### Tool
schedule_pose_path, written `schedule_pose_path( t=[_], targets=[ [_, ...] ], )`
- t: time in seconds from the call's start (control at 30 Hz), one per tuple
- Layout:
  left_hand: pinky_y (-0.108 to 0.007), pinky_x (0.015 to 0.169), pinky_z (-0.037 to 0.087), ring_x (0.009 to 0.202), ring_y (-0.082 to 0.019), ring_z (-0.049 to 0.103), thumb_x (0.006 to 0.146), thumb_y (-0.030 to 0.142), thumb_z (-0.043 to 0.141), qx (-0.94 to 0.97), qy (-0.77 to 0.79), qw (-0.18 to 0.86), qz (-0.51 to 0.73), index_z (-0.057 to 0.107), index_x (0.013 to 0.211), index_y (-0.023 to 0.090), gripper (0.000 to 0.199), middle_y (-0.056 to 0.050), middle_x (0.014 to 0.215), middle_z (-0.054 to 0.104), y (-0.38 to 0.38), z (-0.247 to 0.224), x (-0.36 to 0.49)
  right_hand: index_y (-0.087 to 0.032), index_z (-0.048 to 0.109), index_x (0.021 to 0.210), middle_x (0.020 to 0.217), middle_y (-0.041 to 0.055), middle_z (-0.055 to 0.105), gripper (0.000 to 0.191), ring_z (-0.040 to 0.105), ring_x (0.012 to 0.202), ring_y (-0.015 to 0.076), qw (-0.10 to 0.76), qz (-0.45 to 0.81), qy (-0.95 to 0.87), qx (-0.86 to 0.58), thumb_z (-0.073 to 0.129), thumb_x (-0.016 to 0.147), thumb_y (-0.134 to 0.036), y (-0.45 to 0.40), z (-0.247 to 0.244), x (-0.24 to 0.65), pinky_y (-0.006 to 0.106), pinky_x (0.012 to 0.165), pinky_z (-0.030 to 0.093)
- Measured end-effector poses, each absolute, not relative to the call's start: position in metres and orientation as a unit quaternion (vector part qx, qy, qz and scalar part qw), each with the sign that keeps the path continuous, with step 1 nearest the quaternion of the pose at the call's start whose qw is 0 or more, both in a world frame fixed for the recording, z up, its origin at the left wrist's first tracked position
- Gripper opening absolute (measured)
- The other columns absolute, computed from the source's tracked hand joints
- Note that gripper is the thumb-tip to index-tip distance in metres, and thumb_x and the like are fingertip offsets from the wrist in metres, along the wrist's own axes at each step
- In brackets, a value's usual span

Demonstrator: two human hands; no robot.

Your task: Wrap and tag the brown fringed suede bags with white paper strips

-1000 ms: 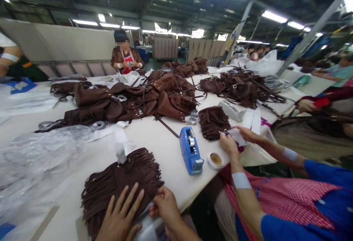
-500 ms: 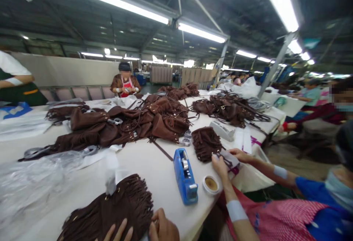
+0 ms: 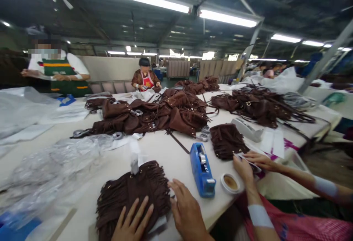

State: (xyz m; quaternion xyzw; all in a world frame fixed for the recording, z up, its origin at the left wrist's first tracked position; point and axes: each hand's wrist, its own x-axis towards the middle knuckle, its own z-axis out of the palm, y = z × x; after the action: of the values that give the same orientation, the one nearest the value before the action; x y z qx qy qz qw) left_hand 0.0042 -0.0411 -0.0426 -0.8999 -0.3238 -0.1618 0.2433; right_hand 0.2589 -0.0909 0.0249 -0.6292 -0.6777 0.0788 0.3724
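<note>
A dark brown fringed bag lies on the white table before me, gold-coloured metal fittings on it and a pale tag or paper strip standing at its top. My left hand rests flat on the bag's front, fingers spread. At the bag's right edge my right hand has its fingers curled, with a small pale piece between thumb and fingers that I cannot make out. White paper shows under the bag's lower right side. A blue tape dispenser stands to the right of this hand.
Brown bags are heaped across the table, with another pile at the right. Clear plastic lies at left. By the dispenser sits a tape roll. A co-worker's hands handle a smaller brown bag; two people stand opposite.
The view has swung left, so the table's things sit farther right. My right hand has extended along the bag's right edge, its fingers less tightly bent. My left hand stays on the bag.
</note>
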Motion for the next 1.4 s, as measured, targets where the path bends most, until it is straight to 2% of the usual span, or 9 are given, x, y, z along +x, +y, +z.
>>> schedule_pose_path(
  t=[0.07,0.2,0.37,0.47,0.6,0.7,0.8,0.97,1.4],
  targets=[
    [-0.049,0.107,0.033,0.141,-0.029,0.035,0.089,0.04,0.055,-0.904,-0.347,0.199,-0.151,0.034,0.15,0.038,0.065,0.004,0.153,0.047,-0.048,-0.028,0.007,-0.029,0.048,0.142,0.148,0.0067,0.048,0.057,0.047,0.135,0.0238,0.353,0.153,-0.709,-0.59,0.054,0.087,-0.015,-0.087,0.03,0.252,0.04,0.112,0.041],
    [-0.046,0.11,0.029,0.142,-0.028,0.035,0.083,0.018,0.055,-0.912,-0.338,0.205,-0.111,0.03,0.152,0.033,0.075,0.0,0.157,0.04,-0.057,-0.005,0.01,-0.026,0.054,0.137,0.134,0.0072,0.061,0.05,0.057,0.123,0.0225,0.375,0.276,-0.684,-0.562,0.057,0.088,-0.019,-0.077,0.026,0.25,0.038,0.104,0.047],
    [-0.046,0.11,0.033,0.142,-0.029,0.036,0.077,0.013,0.06,-0.905,-0.348,0.215,-0.112,0.03,0.152,0.033,0.083,0.0,0.158,0.039,-0.059,-0.003,0.012,-0.021,0.056,0.124,0.1,0.0066,0.07,0.034,0.067,0.085,0.0217,0.388,0.286,-0.598,-0.641,0.052,0.092,-0.031,-0.084,0.027,0.251,0.035,0.081,0.053],
    [-0.046,0.11,0.038,0.142,-0.029,0.038,0.076,0.012,0.064,-0.901,-0.373,0.193,-0.109,0.029,0.153,0.033,0.087,-0.001,0.158,0.039,-0.057,-0.007,0.013,-0.022,0.054,0.117,0.083,0.0025,0.068,0.03,0.068,0.077,0.0224,0.394,0.332,-0.55,-0.657,0.054,0.089,-0.032,-0.099,0.017,0.236,0.033,0.073,0.052],
    [-0.046,0.104,0.049,0.141,-0.028,0.041,0.089,0.024,0.058,-0.929,-0.343,0.106,-0.094,0.02,0.156,0.029,0.076,-0.003,0.16,0.033,-0.056,0.005,0.009,-0.023,0.047,0.115,0.091,0.0044,0.067,0.033,0.069,0.076,0.0217,0.474,0.421,-0.418,-0.65,0.052,0.083,-0.029,-0.109,0.001,0.202,0.033,0.068,0.055],
    [-0.05,0.111,0.045,0.145,-0.027,0.037,0.094,0.021,0.049,-0.933,-0.35,-0.026,-0.08,0.018,0.156,0.032,0.07,-0.001,0.161,0.031,-0.047,0.021,0.001,-0.022,0.043,0.109,0.098,0.0065,0.065,0.034,0.067,0.072,0.0202,0.526,0.503,-0.314,-0.609,0.052,0.077,-0.027,-0.101,-0.001,0.183,0.031,0.054,0.056],
    [-0.043,0.118,0.036,0.144,-0.021,0.038,0.095,0.019,0.043,-0.921,-0.343,-0.172,-0.07,0.024,0.155,0.029,0.064,-0.001,0.159,0.036,-0.031,0.037,-0.006,-0.023,0.043,0.104,0.095,0.0036,0.064,0.033,0.066,0.071,0.0184,0.539,0.504,-0.296,-0.607,0.056,0.074,-0.026,-0.092,0.002,0.179,0.028,0.052,0.056],
    [-0.04,0.12,0.03,0.141,-0.021,0.042,0.098,0.037,0.044,-0.879,-0.334,-0.334,-0.058,0.04,0.149,0.027,0.052,0.0,0.155,0.044,-0.009,0.06,-0.01,-0.023,0.044,0.102,0.083,-0.0028,0.062,0.035,0.061,0.054,0.0137,0.529,0.507,-0.315,-0.603,0.063,0.072,-0.022,-0.091,0.007,0.188,0.026,0.046,0.055],
    [-0.044,0.121,0.027,0.144,-0.023,0.038,0.098,0.046,0.045,-0.856,-0.335,-0.391,-0.034,0.041,0.148,0.033,0.052,0.004,0.156,0.042,-0.005,0.073,-0.006,-0.024,0.046,0.101,0.075,-0.0065,0.059,0.035,0.059,0.047,0.0119,0.506,0.49,-0.367,-0.609,0.066,0.073,-0.017,-0.093,0.008,0.178,0.021,0.042,0.049]
  ],
)
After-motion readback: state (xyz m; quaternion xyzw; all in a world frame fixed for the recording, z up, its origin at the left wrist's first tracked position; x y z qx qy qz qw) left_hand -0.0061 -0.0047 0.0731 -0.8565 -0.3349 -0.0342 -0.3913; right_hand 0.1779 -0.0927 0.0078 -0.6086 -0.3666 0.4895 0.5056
